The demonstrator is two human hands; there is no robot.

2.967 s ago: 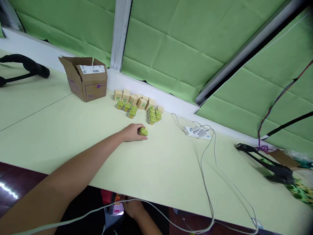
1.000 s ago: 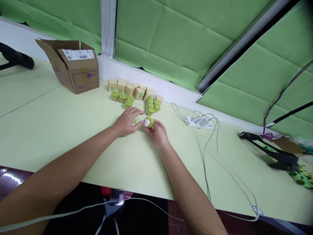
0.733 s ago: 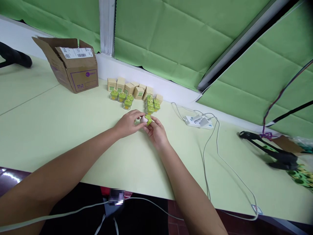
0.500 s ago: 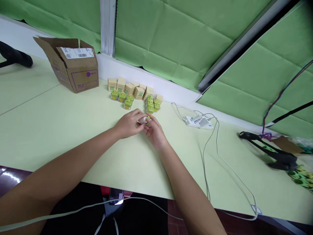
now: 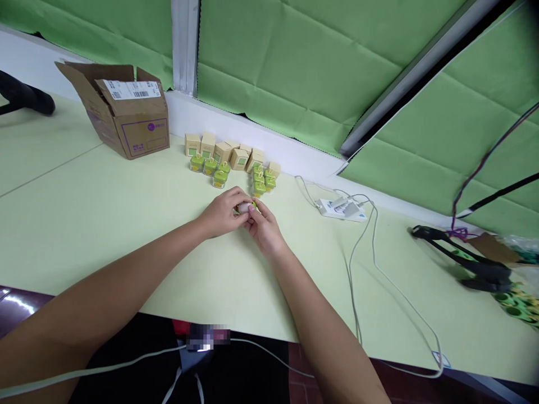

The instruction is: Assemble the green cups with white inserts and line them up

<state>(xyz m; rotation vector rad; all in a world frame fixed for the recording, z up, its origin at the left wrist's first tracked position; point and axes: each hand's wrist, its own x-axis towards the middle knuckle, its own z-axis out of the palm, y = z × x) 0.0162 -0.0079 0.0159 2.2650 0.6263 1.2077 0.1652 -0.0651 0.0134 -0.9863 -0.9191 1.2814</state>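
My left hand (image 5: 221, 212) and my right hand (image 5: 264, 230) meet over the pale green table (image 5: 105, 213), fingers pinched together round a small green-capped jar (image 5: 246, 207) with a whitish part showing. The jar is mostly hidden by the fingertips. Just behind the hands stand several more small green jars (image 5: 210, 166) and another cluster of green jars (image 5: 261, 180), with a row of small tan boxes (image 5: 219, 148) along the wall.
An open cardboard box (image 5: 126, 118) stands at the back left. A white power strip (image 5: 340, 209) with grey cables (image 5: 362, 264) lies to the right. A black strap and patterned green cloth (image 5: 484, 269) sit far right. A black object (image 5: 25, 101) lies far left.
Three seconds ago only my left hand held the green jar on the table. My right hand has come up from below, and both hands have closed in round the jar.
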